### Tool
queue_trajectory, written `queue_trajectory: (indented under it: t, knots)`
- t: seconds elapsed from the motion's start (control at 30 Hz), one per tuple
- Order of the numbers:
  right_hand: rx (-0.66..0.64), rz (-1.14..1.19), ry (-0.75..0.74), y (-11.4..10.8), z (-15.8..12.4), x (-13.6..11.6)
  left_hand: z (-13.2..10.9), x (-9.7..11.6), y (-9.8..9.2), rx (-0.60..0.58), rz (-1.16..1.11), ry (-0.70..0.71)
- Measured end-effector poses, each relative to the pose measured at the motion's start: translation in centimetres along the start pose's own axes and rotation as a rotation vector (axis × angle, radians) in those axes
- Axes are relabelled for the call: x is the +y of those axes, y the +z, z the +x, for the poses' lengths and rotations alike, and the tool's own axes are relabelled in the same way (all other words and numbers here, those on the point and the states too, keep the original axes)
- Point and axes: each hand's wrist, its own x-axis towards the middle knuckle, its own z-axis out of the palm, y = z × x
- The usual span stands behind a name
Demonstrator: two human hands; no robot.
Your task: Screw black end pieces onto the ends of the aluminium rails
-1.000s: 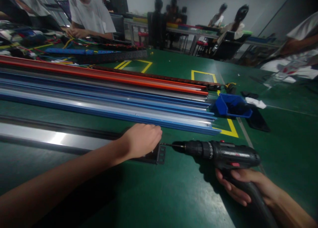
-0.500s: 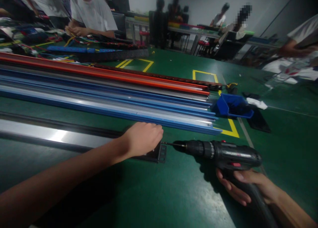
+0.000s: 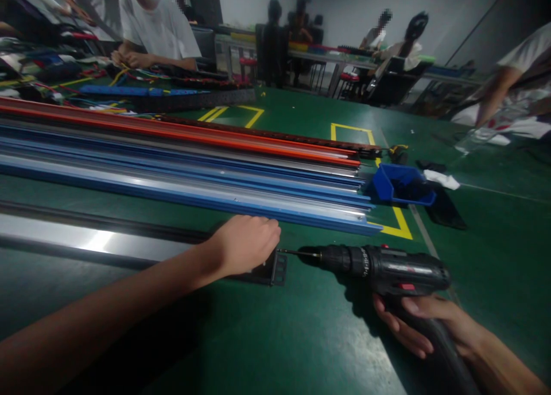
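Observation:
My right hand (image 3: 407,320) is wrapped round the grip of a black cordless drill (image 3: 408,268), which lies on its side with the long bit pointing left. The bit's tip reaches the end of a long black-and-silver metal profile (image 3: 142,248), close to my left hand's knuckles. Closed over that end, my left hand (image 3: 249,243) grips the profile from above and hides part of it. A black slotted end plate (image 3: 279,270) sticks out just below the hand. Whether the bit sits in a screw is hidden.
Beyond the profile lie several long blue rails (image 3: 258,202) and orange rails (image 3: 241,138). To their right stand a blue bin (image 3: 404,185) and a white crumpled piece (image 3: 441,179). Yellow tape (image 3: 402,225) marks the green tabletop (image 3: 275,337). Co-workers sit across the table and at the right.
Both hands, the drill and the profile hold nearly the same places; the whole view has shifted slightly. At the far right, a co-worker's arm has moved down towards the table.

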Motion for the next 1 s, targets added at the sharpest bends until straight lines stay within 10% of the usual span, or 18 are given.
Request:
queue_trajectory:
  t: [1.0]
  knots:
    - [0.043, 0.043, 0.034, 0.1, 0.1, 0.0, 0.0, 0.1, -0.5, -0.064, 0.024, -0.013]
